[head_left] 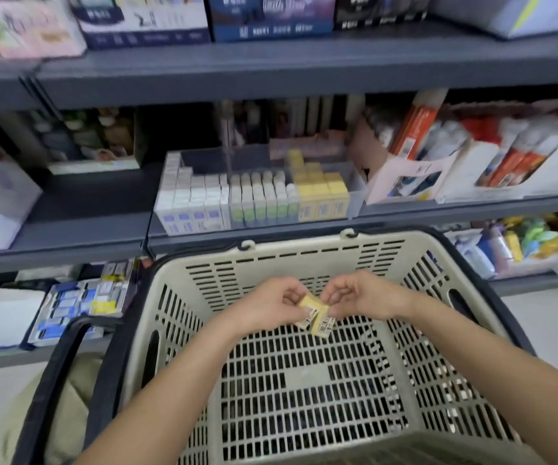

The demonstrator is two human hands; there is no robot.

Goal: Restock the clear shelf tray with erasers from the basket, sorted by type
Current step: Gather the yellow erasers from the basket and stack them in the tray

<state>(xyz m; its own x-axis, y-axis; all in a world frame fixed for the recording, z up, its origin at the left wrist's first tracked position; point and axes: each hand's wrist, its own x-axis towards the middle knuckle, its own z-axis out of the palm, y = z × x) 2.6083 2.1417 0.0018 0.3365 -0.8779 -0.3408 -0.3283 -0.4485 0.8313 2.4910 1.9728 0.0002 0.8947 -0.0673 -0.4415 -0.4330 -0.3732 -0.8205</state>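
Note:
Over the beige basket (304, 260), my left hand (270, 305) and my right hand (354, 297) meet and together pinch two yellow erasers (316, 317) with barcode labels. No other erasers show on the basket's slotted floor. On the middle shelf stands the clear shelf tray (354, 182). It holds white and blue erasers (193, 203) on the left, white and green erasers (264, 199) in the middle and yellow erasers (321, 189) on the right.
Grey shelf boards run above and below the tray. A pink carton (401, 176) and white display boxes with orange tubes (519, 162) stand to its right. A box of small blue packs (83, 303) sits lower left. The basket's black handle (59, 374) hangs to the left.

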